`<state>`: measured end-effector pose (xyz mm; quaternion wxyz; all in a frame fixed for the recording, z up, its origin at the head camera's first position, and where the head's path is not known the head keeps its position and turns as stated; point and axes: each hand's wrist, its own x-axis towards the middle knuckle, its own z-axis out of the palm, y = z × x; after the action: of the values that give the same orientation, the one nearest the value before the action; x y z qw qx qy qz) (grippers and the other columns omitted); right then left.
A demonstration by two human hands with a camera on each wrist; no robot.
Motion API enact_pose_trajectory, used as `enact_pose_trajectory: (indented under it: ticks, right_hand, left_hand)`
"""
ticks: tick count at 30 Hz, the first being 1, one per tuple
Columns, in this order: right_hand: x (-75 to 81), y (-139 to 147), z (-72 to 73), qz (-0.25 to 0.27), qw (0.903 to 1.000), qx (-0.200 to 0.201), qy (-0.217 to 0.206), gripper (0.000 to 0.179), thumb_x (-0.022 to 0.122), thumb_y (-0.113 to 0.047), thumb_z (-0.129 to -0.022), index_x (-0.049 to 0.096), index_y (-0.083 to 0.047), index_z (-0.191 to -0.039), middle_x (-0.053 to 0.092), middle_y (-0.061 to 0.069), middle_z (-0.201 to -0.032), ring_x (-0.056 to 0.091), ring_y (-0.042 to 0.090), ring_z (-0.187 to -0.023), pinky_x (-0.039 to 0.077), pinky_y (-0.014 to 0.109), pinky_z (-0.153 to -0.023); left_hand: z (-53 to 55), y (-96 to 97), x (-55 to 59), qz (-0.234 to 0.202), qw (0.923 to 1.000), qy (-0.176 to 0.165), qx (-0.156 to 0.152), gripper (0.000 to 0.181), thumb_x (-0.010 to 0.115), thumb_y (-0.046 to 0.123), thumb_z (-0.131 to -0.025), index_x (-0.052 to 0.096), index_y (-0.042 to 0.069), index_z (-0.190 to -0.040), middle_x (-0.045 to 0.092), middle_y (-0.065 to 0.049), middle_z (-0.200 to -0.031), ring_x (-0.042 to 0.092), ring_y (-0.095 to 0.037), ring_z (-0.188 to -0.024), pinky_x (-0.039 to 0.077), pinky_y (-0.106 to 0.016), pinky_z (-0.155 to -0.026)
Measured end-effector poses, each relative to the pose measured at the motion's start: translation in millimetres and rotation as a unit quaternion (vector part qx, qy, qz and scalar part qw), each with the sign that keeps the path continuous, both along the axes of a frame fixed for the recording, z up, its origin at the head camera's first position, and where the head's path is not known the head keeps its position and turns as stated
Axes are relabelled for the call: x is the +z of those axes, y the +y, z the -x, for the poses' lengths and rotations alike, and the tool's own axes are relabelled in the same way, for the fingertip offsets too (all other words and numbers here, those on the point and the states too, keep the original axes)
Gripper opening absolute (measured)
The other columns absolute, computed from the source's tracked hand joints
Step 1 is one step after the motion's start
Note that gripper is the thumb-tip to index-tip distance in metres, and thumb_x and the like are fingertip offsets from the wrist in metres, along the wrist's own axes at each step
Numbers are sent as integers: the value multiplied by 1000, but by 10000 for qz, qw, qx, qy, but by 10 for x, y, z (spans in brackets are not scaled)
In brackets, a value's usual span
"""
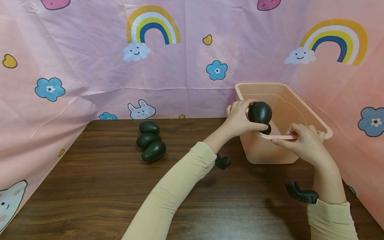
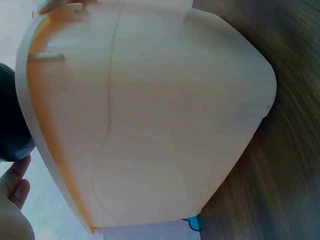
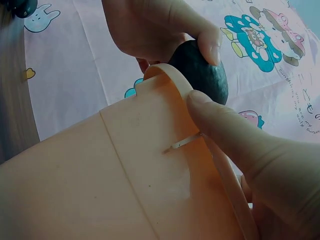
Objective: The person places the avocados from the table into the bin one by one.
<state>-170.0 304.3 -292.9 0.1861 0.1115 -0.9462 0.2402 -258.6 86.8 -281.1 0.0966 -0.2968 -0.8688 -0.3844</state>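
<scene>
In the head view my left hand (image 1: pixel 241 118) grips a dark green avocado (image 1: pixel 260 112) at the near left corner of the peach plastic bin (image 1: pixel 279 150), at rim height. Just beneath it another dark round shape (image 1: pixel 266 129) shows inside the rim, mostly hidden. My right hand (image 1: pixel 306 141) pinches the bin's near rim, thumb outside and fingers inside. The right wrist view shows the held avocado (image 3: pixel 202 75) beyond the rim, with the left thumb across it. At the left edge of the left wrist view, fingertips touch the avocado (image 2: pixel 12 120).
Three avocados (image 1: pixel 153 151) lie close together in a column on the left part of the brown wooden table (image 1: pixel 105 200). Behind and beside the table hangs a pink printed cloth (image 1: pixel 192 60). Black wrist-worn mounts (image 1: pixel 301 193) stick out near the forearms.
</scene>
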Motion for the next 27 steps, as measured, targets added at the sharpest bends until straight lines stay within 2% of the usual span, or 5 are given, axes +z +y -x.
enact_pose_trajectory:
  ticks: [14,18,22,27]
  right_hand:
    - [-7,5,11,-2,10000,38,-13,38,80,-38,-77,56,-9,-70,45,4,-63,34,28,-74,11,61,-71]
    - [-2,3,9,9,10000,38,-31,38,80,-38,-78,56,-9,-70,45,4,-62,34,28,-74,10,61,-72]
    - [2,3,6,9,10000,29,-37,39,80,-38,-78,55,-9,-70,44,4,-62,33,28,-74,10,61,-71]
    - [6,2,-3,-9,10000,43,27,38,80,-38,-78,56,-10,-70,44,3,-61,33,27,-72,11,61,-71]
  left_hand:
    - [69,99,-68,70,9998,134,159,85,84,54,-63,49,25,-136,53,11,-123,34,-9,-117,19,-34,-100]
    - [73,129,-78,126,9997,142,181,86,84,56,-62,49,27,-136,53,12,-119,35,-8,-115,18,-33,-100]
    - [70,165,-93,286,9992,187,194,86,83,57,-62,49,28,-135,54,12,-114,35,-8,-115,18,-32,-100]
    - [60,206,-122,613,9975,245,236,87,83,57,-63,48,27,-137,53,11,-116,35,-10,-116,18,-32,-101]
